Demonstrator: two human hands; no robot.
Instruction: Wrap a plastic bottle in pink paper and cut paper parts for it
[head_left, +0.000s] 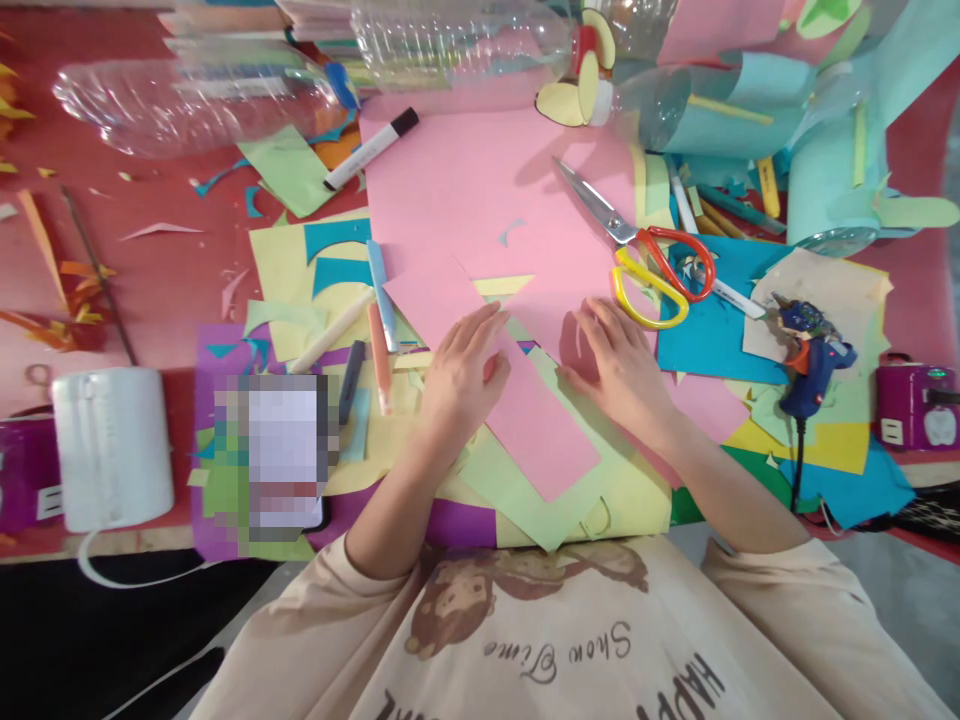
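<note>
As the left hand and right hand rest palm down, fingers spread and clasping nothing I can see, the pink strip lies between them on pale green paper, its long axis slanting rightward toward the shirt, nearer the left hand.

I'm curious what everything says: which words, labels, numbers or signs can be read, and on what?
"Show Time": shirt, upside down.
"HAPP", rest unclear: same shirt.
Apple-shaped sign: right-hand purple box.
Too small or blurred: print on the black-capped marker, box label.
Phone: pixelated, unreadable.
</note>
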